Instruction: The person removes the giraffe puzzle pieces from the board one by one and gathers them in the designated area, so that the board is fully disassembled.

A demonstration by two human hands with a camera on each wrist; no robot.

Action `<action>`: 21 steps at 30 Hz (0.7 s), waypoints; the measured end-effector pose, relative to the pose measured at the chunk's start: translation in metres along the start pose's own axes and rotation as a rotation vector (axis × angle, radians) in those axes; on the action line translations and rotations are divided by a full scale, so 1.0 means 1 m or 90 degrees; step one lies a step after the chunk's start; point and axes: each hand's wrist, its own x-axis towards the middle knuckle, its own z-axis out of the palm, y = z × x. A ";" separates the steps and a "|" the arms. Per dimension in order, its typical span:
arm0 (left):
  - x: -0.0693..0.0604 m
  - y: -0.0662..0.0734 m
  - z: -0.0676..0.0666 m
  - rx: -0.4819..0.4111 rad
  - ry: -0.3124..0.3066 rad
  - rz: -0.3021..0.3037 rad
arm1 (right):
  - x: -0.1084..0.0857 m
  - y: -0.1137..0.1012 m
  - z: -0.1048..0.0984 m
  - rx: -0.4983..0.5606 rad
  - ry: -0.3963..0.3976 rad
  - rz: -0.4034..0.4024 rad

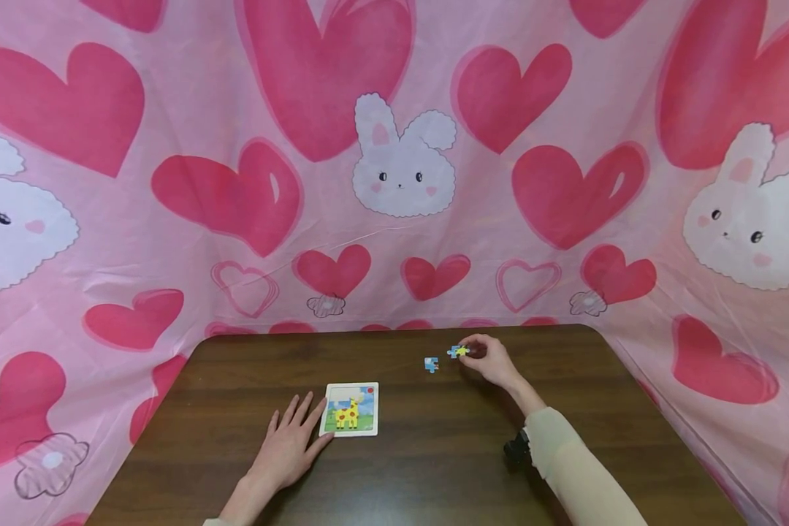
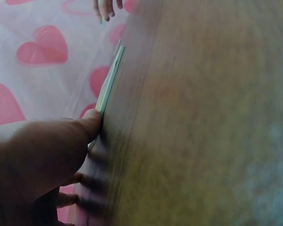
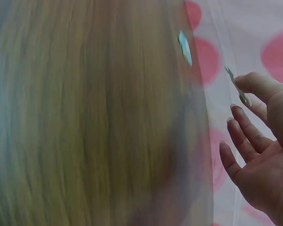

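A puzzle piece (image 1: 458, 351) is pinched by the right hand (image 1: 493, 363) near the desk's (image 1: 434, 475) far edge, the puzzle board (image 1: 375, 410) toward the near-left corner being touched by the spread left hand (image 1: 286, 448).

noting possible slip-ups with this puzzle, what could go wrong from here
The right hand pinches a puzzle piece near one end, so it might twist or slip free. The loose piece lies close by and could get nudged. The left hand touches the puzzle board at its edge, so a push might shift it.
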 end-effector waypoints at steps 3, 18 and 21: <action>0.000 0.000 0.000 0.001 -0.002 -0.001 | -0.003 0.008 -0.011 -0.048 0.006 0.008; 0.000 -0.002 0.002 -0.005 0.002 0.001 | -0.024 0.032 -0.030 -0.154 0.030 -0.012; 0.001 -0.003 0.003 -0.005 -0.003 -0.001 | -0.026 0.034 -0.028 -0.169 0.026 0.001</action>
